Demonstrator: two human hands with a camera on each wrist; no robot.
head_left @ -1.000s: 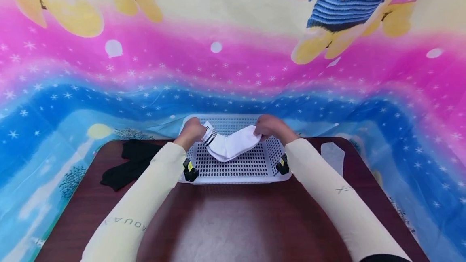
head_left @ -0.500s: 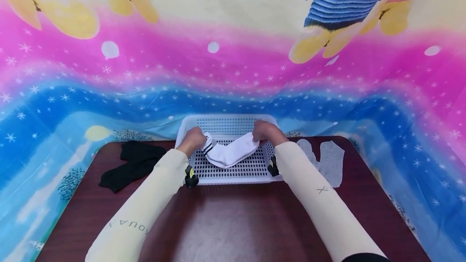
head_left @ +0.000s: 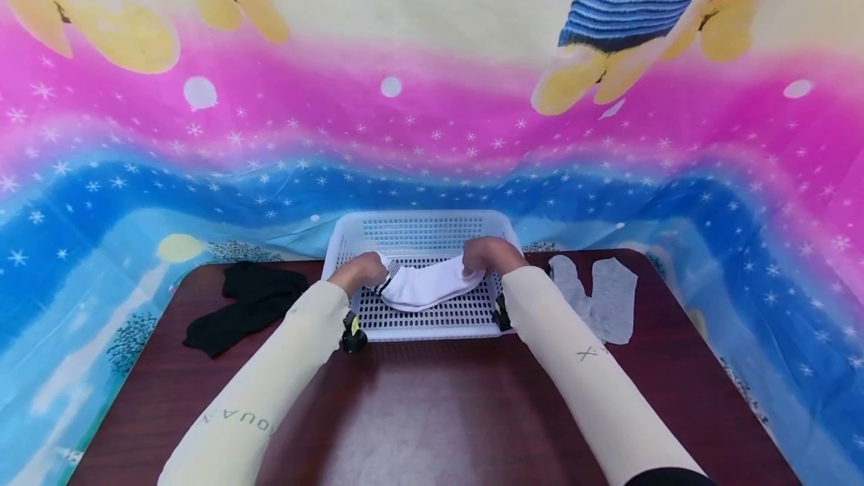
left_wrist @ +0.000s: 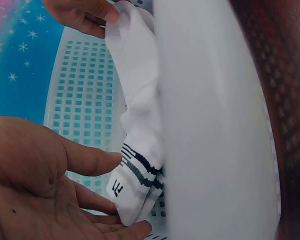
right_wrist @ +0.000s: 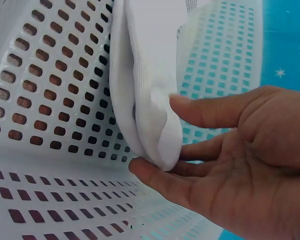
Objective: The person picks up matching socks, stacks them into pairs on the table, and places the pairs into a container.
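Note:
A pair of white socks (head_left: pixel 425 285), laid together and striped black at the cuff, stretches between my two hands low inside a white plastic basket (head_left: pixel 432 334). My left hand (head_left: pixel 367 270) holds the cuff end; in the left wrist view its thumb lies at the stripes and its fingers reach under the cuff (left_wrist: pixel 127 192). My right hand (head_left: pixel 487 253) holds the toe end. There, in the right wrist view, the thumb touches the upper sock and the fingers curve beneath the toe (right_wrist: pixel 162 145).
Black socks (head_left: pixel 250 302) lie on the dark wooden table (head_left: pixel 432 411) left of the basket. Grey socks (head_left: pixel 613 302) lie to its right, partly behind the right sleeve. A patterned cloth (head_left: pixel 432 133) hangs behind the table.
Both hands have moved down and toward me, lowering the white socks deeper into the basket. The socks hang less bent. More of the grey socks shows as the right arm moved left.

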